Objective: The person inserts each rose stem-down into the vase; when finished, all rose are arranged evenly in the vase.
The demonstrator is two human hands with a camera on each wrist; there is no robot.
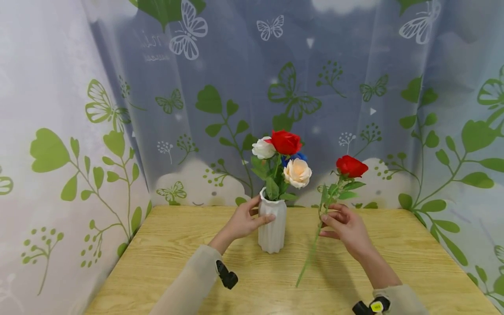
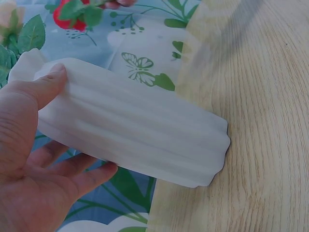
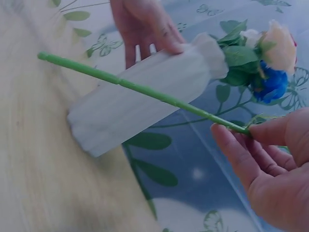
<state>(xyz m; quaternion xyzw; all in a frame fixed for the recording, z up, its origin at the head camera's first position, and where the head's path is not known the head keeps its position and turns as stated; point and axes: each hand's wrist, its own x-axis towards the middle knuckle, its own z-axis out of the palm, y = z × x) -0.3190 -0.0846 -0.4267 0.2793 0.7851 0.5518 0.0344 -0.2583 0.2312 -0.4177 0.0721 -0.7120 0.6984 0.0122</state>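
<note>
A white ribbed vase [image 1: 272,227] stands upright on the table, holding a red rose [image 1: 286,142], a white rose [image 1: 264,148], a cream rose [image 1: 298,173] and a partly hidden blue rose [image 3: 271,84]. My left hand [image 1: 245,219] grips the vase near its neck, thumb across the front and fingers around the far side. To the right of the vase, my right hand [image 1: 346,227] pinches the green stem [image 3: 145,90] of another red rose [image 1: 351,166] between thumb and fingertips. That stem slants, its bloom up and its bare lower end pointing down toward me, apart from the vase.
Beneath everything lies a light wood-grain table [image 1: 165,253]. A blue-grey curtain [image 1: 236,65] with printed leaves and butterflies hangs behind the table's back edge and along both sides. Dark wrist cameras [image 1: 227,274] are strapped over the beige sleeves [image 1: 189,280].
</note>
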